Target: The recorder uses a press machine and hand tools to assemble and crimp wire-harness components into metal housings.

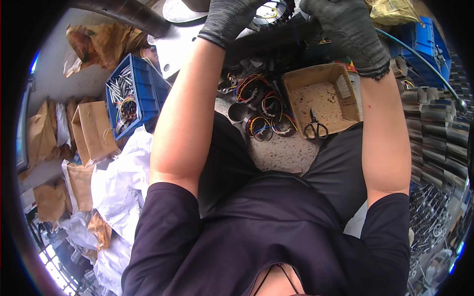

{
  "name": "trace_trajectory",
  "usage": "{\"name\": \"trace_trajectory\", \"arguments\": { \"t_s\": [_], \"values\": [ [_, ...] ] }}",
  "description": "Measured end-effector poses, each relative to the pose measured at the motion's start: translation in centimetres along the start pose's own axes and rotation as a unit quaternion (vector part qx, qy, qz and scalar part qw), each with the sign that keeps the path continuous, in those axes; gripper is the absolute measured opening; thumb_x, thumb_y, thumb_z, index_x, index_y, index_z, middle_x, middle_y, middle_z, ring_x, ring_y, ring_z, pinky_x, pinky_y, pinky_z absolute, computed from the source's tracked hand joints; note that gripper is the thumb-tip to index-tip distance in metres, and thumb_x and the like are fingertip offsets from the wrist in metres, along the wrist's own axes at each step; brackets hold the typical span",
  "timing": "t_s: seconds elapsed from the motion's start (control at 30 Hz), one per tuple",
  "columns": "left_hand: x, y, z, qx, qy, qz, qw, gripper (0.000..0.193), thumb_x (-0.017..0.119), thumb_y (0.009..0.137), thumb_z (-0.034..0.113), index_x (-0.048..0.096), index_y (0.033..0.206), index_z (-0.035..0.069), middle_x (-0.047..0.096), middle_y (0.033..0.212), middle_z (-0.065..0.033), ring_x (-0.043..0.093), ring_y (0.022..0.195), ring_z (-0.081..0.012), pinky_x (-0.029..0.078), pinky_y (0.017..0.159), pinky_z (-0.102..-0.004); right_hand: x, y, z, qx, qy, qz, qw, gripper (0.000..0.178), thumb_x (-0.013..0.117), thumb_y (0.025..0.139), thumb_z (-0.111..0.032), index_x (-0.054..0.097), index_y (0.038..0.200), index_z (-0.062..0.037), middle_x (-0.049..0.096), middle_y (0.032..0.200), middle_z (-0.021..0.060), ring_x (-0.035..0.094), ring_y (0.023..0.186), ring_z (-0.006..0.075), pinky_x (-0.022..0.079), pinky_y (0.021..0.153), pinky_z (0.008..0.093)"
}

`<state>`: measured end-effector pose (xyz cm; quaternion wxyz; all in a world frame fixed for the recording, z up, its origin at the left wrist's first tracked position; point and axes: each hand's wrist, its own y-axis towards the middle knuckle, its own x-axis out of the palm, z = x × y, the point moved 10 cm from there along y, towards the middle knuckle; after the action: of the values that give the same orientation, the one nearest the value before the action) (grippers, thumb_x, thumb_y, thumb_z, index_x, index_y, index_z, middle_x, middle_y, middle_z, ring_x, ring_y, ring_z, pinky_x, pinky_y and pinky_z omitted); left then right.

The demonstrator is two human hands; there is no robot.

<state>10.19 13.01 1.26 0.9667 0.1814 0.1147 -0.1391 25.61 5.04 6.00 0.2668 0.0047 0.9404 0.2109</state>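
Both hands wear dark grey knit gloves and reach to the upper edge of the view. My left hand is beside a round motor stator with copper windings and yellow wires; its fingertips are cut off by the frame edge, so its grip is hidden. On the stator's other side is my right hand, its fingers curled; what they hold, if anything, is hidden. The stator is at a metal machine with a pale plate. Below lie several ring-shaped stators with red, yellow and blue leads.
An open cardboard box holds black-handled scissors between my knees. At left, a blue bin contains metal pins and a wound part. White sacks and brown paper bags lie nearby. Stacked metal cylinders stand at right, below another blue bin.
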Motion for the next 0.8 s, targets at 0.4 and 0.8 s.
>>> {"name": "trace_trajectory", "arguments": {
  "t_s": [0.4, 0.8],
  "values": [
    [-0.9, -0.6, -0.5, 0.008, -0.018, -0.013, 1.0, 0.042, 0.08, 0.092, 0.023, 0.07, 0.122, -0.006, 0.075, 0.112, -0.0104, 0.067, 0.104, -0.0142, 0.054, 0.09, -0.0287, -0.2, -3.6, 1.1, -0.004, 0.092, 0.054, 0.994, 0.007, 0.074, 0.09, -0.006, 0.07, 0.095, -0.0021, 0.068, 0.085, 0.0013, 0.062, 0.08, 0.0089, 0.052, 0.07, 0.0272],
    [0.3, -0.1, -0.6, 0.013, -0.024, -0.006, 1.0, 0.042, 0.081, 0.092, 0.021, 0.069, 0.12, -0.007, 0.075, 0.11, -0.0114, 0.068, 0.102, -0.0152, 0.055, 0.09, -0.0291, 2.4, -0.9, 2.1, 0.037, 0.129, 0.006, 0.991, 0.007, 0.068, 0.087, -0.006, 0.066, 0.09, -0.0007, 0.065, 0.077, 0.0059, 0.063, 0.071, 0.0124, 0.052, 0.065, 0.0303]
  ]
}}
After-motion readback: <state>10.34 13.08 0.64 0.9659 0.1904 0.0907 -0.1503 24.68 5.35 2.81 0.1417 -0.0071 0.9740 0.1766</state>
